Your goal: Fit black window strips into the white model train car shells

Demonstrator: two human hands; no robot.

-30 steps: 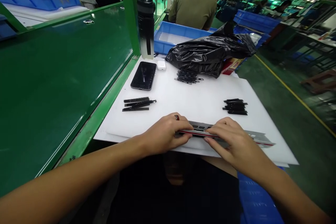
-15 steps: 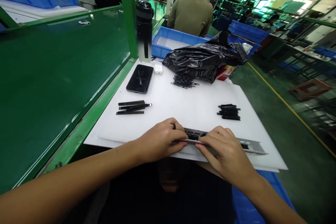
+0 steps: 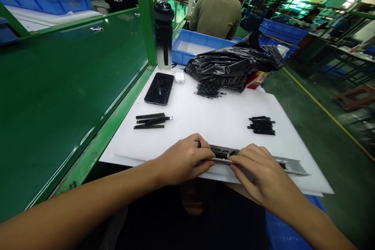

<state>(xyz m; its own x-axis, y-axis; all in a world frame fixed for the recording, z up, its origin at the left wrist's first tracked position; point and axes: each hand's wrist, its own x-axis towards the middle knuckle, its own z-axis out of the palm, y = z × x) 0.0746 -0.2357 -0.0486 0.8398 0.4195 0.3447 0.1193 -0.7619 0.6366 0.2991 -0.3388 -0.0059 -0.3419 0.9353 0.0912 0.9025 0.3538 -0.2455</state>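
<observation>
At the near edge of the white sheet, a long grey metal-looking panel (image 3: pixel 295 166) with cut-outs and black parts in it lies between my hands. My left hand (image 3: pixel 187 158) pinches the panel's near edge, thumb below and fingers above. Close by on the right, my right hand (image 3: pixel 258 168) grips the same edge in the same way. Part of the panel is hidden under both hands. Beyond them lie black strips (image 3: pixel 150 121) on the left, a stack of short black strips (image 3: pixel 261 125) on the right, and a pile of small black frame-like pieces (image 3: pixel 209 90) farther back.
A phone (image 3: pixel 159 88), a white earbud case (image 3: pixel 179 77) and a dark bottle (image 3: pixel 163 35) stand at the back left. A black plastic bag (image 3: pixel 228 66) lies before a blue crate (image 3: pixel 199 43). Left is a green belt surface (image 3: pixel 64 86). A person (image 3: pixel 216 11) sits beyond.
The view has shifted slightly, so the table and its things appear a little farther right. Both hands keep their hold on the panel's edge.
</observation>
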